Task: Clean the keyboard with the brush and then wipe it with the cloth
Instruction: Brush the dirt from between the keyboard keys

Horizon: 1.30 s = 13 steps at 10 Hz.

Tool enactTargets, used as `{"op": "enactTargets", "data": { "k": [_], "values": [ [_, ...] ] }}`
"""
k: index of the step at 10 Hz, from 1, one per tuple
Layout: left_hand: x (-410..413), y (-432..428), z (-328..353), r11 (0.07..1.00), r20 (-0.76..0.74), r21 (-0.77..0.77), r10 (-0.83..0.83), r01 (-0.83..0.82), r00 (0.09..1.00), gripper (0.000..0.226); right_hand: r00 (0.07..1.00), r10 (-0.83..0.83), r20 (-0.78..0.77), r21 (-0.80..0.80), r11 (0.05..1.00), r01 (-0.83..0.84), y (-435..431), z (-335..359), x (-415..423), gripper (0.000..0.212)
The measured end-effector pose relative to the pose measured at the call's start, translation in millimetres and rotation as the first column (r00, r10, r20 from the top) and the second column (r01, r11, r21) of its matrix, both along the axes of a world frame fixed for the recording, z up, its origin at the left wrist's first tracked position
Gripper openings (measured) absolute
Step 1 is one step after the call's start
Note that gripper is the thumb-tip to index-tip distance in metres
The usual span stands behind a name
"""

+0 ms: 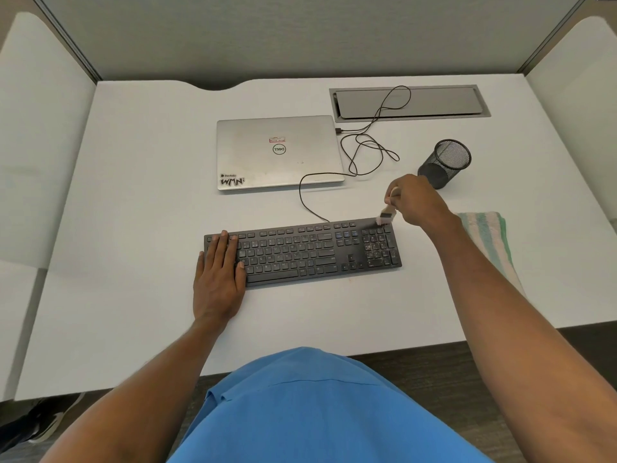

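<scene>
A black keyboard (310, 252) lies across the middle of the white desk. My left hand (218, 277) rests flat on its left end, fingers straight over the keys. My right hand (415, 202) grips a small brush (385, 217) by its pale handle. The bristles touch the keyboard's top right corner, above the number pad. A folded cloth with green and white stripes (490, 240) lies on the desk to the right of the keyboard, partly hidden behind my right forearm.
A closed silver laptop (278, 152) sits behind the keyboard, with a black cable (364, 152) looping from it to the keyboard. A black mesh pen cup (445, 163) stands just behind my right hand. A grey cable hatch (409, 102) is set into the desk's back.
</scene>
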<state>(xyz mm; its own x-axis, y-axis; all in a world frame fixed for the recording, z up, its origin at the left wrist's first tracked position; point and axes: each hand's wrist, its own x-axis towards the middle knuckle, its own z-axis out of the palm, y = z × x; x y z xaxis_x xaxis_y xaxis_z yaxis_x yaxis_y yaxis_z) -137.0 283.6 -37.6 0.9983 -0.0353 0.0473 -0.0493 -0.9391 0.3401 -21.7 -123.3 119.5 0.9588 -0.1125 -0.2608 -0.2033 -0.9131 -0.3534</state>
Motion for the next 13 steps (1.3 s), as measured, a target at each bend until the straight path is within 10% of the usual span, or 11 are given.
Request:
{"op": "enactTargets", "data": {
  "k": [13],
  "values": [
    [0, -1, 2, 1.0, 0.002, -0.008, 0.004, -0.003, 1.0, 0.062, 0.997, -0.064, 0.051, -0.003, 0.998, 0.064, -13, 3, -5, 0.011]
  ]
}}
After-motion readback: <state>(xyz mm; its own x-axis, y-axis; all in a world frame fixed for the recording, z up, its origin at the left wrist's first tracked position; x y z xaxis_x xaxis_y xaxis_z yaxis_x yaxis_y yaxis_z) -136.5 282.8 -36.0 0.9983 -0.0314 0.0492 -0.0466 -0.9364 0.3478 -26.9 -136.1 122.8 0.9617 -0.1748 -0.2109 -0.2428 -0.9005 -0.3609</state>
